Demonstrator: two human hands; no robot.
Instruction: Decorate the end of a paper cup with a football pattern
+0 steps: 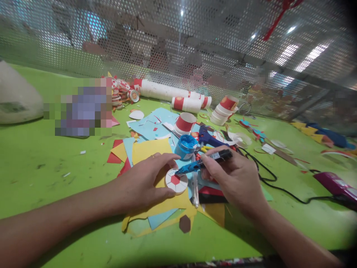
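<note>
My left hand [150, 178] grips a small round white paper disc [180, 182] by its edge, between thumb and fingers. Dark lines run out from a red hexagon at the disc's middle, and blue dots mark its upper part. In my right hand [234, 178] is a black marker pen [220, 156], its front half smeared with blue. The blue tip meets the disc's upper part, or hovers just over it; I cannot tell which. Just behind the pen stands an uncovered jar of blue paint [186, 149]. Yellow paper [153, 149] lies beneath my left hand.
A blue glue gun [209, 137] lies behind my right hand, near a black cable [290, 195]. Red-and-white paper cups [185, 123] stand farther back, with a long cup stack [167, 90] by the mesh screen [156, 48]. A brown hexagon [185, 224] lies in front.
</note>
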